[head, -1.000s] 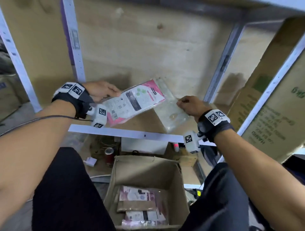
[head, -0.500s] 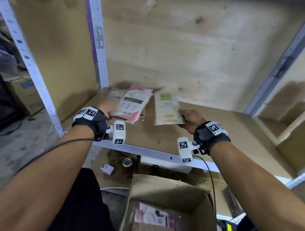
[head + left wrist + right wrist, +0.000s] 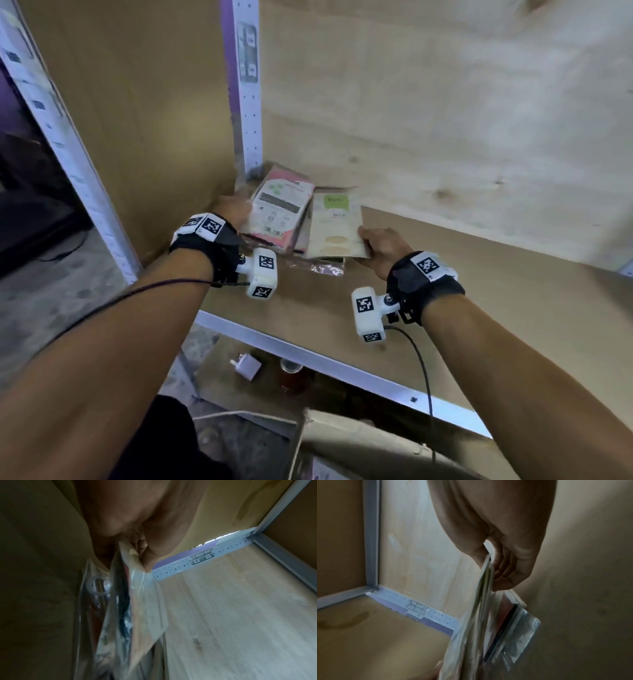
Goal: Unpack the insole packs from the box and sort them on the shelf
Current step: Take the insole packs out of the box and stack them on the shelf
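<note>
A pink and white insole pack (image 3: 279, 209) lies tilted over a small pile of packs in the shelf's back left corner. My left hand (image 3: 233, 210) holds its left edge; in the left wrist view thumb and fingers pinch the pack (image 3: 137, 588). Beside it on the right is a beige pack with a green label (image 3: 335, 226). My right hand (image 3: 380, 246) grips its near right corner, with the pack (image 3: 481, 608) pinched between thumb and fingers in the right wrist view. The cardboard box (image 3: 359, 445) stands on the floor below, only its rim showing.
The wooden shelf board (image 3: 479, 325) stretches bare to the right of the packs. A perforated white upright (image 3: 246, 85) stands at the back corner, a white rail (image 3: 342, 370) edges the shelf front. Below sit a white plug (image 3: 248, 366) and a can (image 3: 291, 370).
Both hands have carried their packs further back and left into the shelf corner, onto the pile there. The head view has closed in on the shelf, and the box has dropped mostly out of sight.
</note>
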Demonstrator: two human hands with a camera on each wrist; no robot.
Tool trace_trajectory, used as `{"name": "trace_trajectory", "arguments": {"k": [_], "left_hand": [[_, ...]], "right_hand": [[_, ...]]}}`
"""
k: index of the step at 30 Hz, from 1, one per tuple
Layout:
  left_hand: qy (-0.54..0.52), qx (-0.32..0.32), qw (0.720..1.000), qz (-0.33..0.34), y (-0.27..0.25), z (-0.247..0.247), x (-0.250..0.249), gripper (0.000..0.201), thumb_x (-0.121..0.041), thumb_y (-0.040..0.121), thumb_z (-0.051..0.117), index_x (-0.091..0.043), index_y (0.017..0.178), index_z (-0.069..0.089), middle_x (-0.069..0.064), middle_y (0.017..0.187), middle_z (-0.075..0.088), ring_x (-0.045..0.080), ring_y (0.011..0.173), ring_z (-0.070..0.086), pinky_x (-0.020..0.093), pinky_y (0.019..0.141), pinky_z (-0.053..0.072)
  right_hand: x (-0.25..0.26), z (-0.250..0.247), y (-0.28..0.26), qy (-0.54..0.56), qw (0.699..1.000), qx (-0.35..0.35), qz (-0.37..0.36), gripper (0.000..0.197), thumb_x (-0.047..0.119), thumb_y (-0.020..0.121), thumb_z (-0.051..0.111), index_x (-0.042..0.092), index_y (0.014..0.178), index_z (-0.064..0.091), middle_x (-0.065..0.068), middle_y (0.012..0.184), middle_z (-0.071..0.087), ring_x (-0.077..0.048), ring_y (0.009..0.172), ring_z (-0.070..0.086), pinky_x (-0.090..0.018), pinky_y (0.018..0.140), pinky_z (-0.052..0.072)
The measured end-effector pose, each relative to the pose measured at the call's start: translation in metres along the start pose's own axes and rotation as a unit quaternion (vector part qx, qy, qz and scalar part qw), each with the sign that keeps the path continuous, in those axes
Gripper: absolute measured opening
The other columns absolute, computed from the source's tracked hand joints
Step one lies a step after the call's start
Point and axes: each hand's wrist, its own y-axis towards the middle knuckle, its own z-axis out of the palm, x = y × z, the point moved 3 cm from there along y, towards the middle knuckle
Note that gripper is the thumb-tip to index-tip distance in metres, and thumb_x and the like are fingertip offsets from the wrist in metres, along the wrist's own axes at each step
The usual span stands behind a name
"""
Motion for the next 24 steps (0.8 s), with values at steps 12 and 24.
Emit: {"name": "trace_trajectory", "arguments": {"k": [12, 24], "left_hand": [[0.112, -0.026, 0.992, 0.05, 0.001, 0.012, -0.007, 0.041, -0.025, 0.103, 0.047, -0.001, 0.136, 0.055, 0.02, 0.143, 0.054, 0.035, 0.127, 0.053, 0.031, 0.094, 0.041], [0.117, -0.07, 0.968, 0.209, -0.122, -0.004, -0.019, 0.035, -0.031, 0.092, 0.059, -0.019, 0.124, 0.065, 0.007, 0.119, 0.069, 0.024, 0.107, 0.066, 0.024, 0.084, 0.045]], "right_hand": [[0.012, 0.014, 0.023, -0.188, 0.98, -0.003, -0.073, 0.014, 0.013, 0.095, 0.063, 0.007, 0.083, 0.06, -0.018, 0.097, 0.064, -0.027, 0.081, 0.064, -0.043, 0.083, 0.058], [0.001, -0.036, -0.104, -0.229, 0.964, 0.097, -0.09, 0.013, 0.004, 0.096, 0.056, 0.008, 0.108, 0.061, -0.007, 0.081, 0.063, -0.016, 0.064, 0.057, -0.023, 0.059, 0.049]]}}
